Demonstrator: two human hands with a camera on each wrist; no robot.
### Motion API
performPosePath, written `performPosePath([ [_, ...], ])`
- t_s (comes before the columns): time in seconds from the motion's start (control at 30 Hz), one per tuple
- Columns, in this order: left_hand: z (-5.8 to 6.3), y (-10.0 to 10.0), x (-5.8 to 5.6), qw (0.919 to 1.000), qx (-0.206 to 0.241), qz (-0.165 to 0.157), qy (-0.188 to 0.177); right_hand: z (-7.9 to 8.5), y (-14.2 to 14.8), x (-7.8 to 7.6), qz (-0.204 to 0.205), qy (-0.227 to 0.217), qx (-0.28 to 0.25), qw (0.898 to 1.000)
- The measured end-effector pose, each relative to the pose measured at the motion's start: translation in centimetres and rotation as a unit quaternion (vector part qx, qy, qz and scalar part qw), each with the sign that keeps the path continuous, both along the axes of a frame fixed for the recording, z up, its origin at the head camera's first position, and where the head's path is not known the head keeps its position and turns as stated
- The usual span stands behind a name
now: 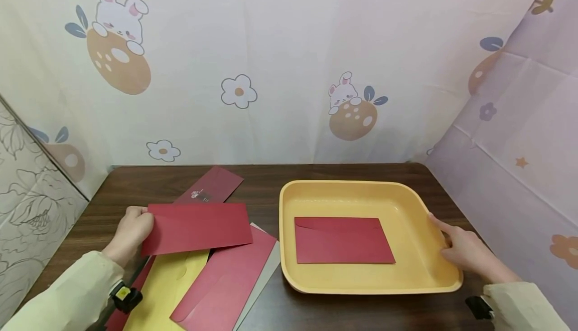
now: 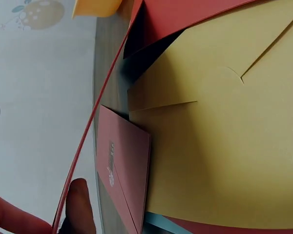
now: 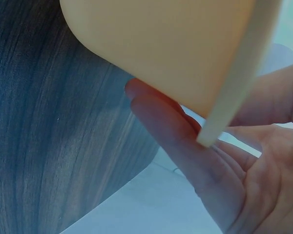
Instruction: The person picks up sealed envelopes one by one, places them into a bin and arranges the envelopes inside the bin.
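Observation:
My left hand (image 1: 131,233) pinches a red envelope (image 1: 198,225) by its left end, above a pile of envelopes. In the left wrist view this envelope is seen edge-on, held between thumb (image 2: 80,207) and finger. Beneath it lie a yellow envelope (image 1: 176,281), another red envelope (image 1: 226,283) and a dark red one with a silver print (image 1: 219,185). My right hand (image 1: 467,251) grips the right rim of a yellow tray (image 1: 343,201); the right wrist view shows fingers (image 3: 171,131) against its outer wall. One red envelope (image 1: 343,240) lies flat in the tray.
A grey envelope (image 1: 266,273) sticks out from under the pile, near the tray's left side. Everything rests on a dark wooden table (image 1: 361,316). Behind it hangs a printed curtain (image 1: 289,135), with another cloth on the right.

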State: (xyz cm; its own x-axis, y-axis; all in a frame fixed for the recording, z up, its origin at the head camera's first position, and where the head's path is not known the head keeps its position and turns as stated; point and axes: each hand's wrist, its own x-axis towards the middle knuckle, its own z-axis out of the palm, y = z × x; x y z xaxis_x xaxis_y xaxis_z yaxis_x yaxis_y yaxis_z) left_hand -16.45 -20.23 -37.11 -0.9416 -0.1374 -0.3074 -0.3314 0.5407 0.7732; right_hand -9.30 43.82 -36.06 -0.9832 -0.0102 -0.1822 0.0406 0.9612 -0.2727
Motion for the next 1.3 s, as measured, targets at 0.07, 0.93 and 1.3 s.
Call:
performPosePath([
  [0.07,0.1,0.1,0.0,1.0000,0.002,0.004,0.009,0.1,-0.1,0.0,0.000,0.002,0.002,1.000],
  [0.93,2.4,0.9,-1.0,0.9948,0.099,0.010,0.021,0.2,-0.1,-0.1,0.003,-0.002,0.000,1.000],
  [1.3,3.3,2.1,-1.0,0.9929,0.119,-0.004,0.001,0.2,0.0,-0.1,-0.002,-0.003,0.001,1.000],
])
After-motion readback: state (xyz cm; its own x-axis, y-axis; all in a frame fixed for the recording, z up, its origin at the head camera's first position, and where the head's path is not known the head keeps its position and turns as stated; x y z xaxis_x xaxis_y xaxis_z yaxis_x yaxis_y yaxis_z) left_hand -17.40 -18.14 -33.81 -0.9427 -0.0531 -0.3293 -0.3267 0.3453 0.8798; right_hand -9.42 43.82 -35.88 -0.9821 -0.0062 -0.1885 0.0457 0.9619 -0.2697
